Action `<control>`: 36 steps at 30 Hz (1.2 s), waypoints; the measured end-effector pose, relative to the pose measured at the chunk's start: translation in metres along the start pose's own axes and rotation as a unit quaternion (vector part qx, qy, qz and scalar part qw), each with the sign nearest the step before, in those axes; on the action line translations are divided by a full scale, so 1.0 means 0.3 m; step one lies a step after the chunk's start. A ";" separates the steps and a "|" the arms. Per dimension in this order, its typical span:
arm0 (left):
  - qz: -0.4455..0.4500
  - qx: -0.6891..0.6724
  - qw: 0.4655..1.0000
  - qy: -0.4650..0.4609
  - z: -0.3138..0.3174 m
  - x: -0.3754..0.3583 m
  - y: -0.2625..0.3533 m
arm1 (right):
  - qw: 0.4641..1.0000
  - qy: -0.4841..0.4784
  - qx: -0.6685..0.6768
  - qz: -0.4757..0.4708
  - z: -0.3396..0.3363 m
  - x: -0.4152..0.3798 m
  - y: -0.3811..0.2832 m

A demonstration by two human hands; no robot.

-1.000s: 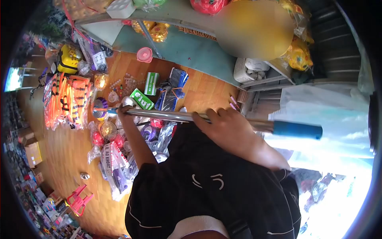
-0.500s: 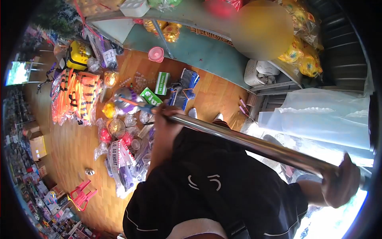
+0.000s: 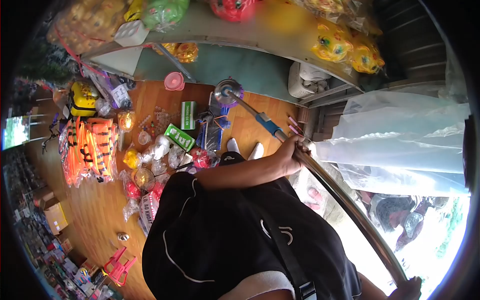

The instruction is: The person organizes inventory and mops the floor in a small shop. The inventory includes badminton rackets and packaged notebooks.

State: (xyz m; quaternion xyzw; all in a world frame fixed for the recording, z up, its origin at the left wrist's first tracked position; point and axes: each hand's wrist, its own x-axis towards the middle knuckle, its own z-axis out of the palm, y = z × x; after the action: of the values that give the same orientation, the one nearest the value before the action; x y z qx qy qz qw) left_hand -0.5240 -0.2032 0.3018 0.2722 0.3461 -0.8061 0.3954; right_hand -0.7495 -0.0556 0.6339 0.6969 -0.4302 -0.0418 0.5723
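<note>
A long metal-handled mop [image 3: 345, 207] slants across the view from upper middle to lower right. Its round metallic head [image 3: 227, 92] has a purple fringe and is over the wooden floor near the teal panel. A blue collar [image 3: 268, 125] sits on the pole. My left hand [image 3: 292, 155] is wrapped round the pole just below this collar, the arm crossing in front of my body. At the bottom right, my right hand [image 3: 407, 289] grips the pole's near end, partly cut off by the dark rim of the view.
Green boxes [image 3: 180, 137], bagged goods and a pink basket [image 3: 174, 81] lie on the floor ahead. Orange packs [image 3: 90, 150] are stacked left, near a red stool [image 3: 119, 266]. A shelf [image 3: 215, 42] with bagged toys runs across the front. Plastic sheeting [image 3: 400, 145] hangs right.
The mop head has swung from the bagged goods rightward and forward toward the teal panel. My left hand moved right with the pole; my right hand dropped lower in view.
</note>
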 end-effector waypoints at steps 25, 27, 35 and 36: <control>0.094 0.151 0.983 0.055 -0.121 0.905 0.145 | 0.827 -0.504 0.237 0.073 0.290 -0.040 -0.515; 0.087 0.137 0.985 0.061 -0.148 0.867 0.218 | 0.825 -0.485 0.282 0.072 0.321 -0.006 -0.525; 0.213 0.100 0.964 0.122 -0.251 0.700 0.587 | 0.810 -0.430 0.398 0.029 0.426 0.142 -0.709; 0.215 0.099 0.964 0.124 -0.263 0.686 0.623 | 0.813 -0.414 0.409 0.023 0.435 0.150 -0.731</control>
State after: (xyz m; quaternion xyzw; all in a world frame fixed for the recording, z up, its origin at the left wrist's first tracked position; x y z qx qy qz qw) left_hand -0.4677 -0.3183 0.0428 0.4757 0.2439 -0.6924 0.4846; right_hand -0.6722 -0.1897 0.4260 0.7733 -0.6198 -0.1332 0.0029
